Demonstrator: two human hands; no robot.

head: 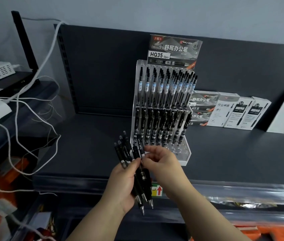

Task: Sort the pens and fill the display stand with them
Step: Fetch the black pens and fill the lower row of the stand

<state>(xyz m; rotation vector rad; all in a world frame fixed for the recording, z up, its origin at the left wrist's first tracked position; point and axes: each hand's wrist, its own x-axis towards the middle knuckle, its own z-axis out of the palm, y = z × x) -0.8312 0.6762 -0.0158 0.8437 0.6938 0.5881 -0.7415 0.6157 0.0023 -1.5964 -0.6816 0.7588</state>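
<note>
Pens point(142, 176), black, bundled tips-down in left hand point(122, 186), fingers curled round them; right hand point(162, 162) pinches single pen point(140, 149) near its top; display stand point(183, 154), mostly filled, just behind on shelf point(89, 145).

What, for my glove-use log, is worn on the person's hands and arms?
Nothing that shows. The left hand and right hand have no gloves, rings or bands. Both forearms are bare to the frame's edge, with no sleeve, watch or marking in view.
</note>
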